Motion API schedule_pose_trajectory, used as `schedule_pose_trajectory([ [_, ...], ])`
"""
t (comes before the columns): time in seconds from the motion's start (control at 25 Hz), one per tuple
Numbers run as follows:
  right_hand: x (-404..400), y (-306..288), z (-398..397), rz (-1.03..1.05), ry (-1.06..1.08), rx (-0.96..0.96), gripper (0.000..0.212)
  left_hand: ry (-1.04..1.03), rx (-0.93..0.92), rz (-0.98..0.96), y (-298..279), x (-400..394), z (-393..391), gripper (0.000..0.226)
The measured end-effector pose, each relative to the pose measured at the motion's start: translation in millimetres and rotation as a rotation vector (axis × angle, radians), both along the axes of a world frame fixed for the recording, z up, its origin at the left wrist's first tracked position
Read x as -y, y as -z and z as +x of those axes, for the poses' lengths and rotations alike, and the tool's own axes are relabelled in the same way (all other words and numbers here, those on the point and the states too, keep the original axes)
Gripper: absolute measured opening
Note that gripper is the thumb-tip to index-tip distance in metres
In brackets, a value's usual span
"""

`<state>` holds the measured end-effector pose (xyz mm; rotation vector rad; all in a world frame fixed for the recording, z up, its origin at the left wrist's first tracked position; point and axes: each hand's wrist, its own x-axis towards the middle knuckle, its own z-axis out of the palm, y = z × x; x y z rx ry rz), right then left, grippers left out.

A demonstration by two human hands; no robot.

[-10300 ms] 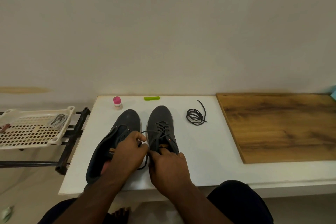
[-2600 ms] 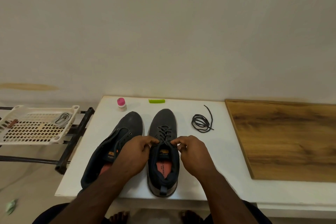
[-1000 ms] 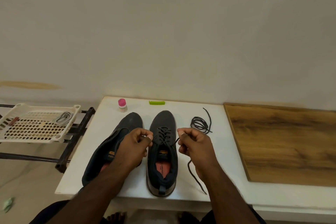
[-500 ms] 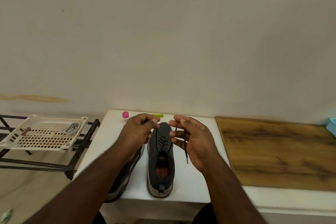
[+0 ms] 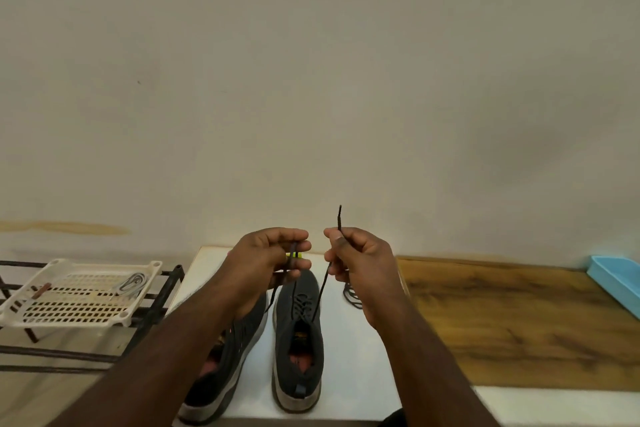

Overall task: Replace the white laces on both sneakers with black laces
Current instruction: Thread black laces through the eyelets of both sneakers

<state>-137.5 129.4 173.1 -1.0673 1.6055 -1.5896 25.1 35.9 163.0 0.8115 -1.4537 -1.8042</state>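
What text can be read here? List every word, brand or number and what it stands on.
None can be read.
Right sneaker: an orange-yellow tongue patch, too blurred to read.
Left sneaker: orange marks on its side, too small to read.
Black lace, held by the left hand and right hand: no print.

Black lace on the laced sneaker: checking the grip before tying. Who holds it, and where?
Both hands pinch the black lace near its ends: right hand, left hand.
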Motion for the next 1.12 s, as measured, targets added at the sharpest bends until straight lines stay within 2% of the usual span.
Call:
schedule_pose_trajectory([
  [0.2,9,-3,3,-0.051,0.106,-0.087,0.010,-0.096,0.040,-0.170,-4,-2,-1,0.015],
  [0.4,24,-6,3,-0.065,0.165,-0.062,0.018,-0.227,0.184,-0.343,-25,-1,-19,0.016],
  [0.6,34,-9,3,-0.126,0.132,-0.046,0.035,-0.216,0.191,-0.417,-43,3,-38,0.012],
  [0.8,41,-7,3,-0.140,0.184,-0.048,0.009,-0.192,0.175,-0.432,-50,8,-49,0.017],
  [0.96,41,-6,3,-0.143,0.147,-0.043,0.004,-0.182,0.192,-0.439,-52,7,-49,0.016],
  [1.12,37,10,-9,-0.051,0.209,-0.084,0.005,-0.278,0.277,-0.400,-39,15,-38,0.020],
])
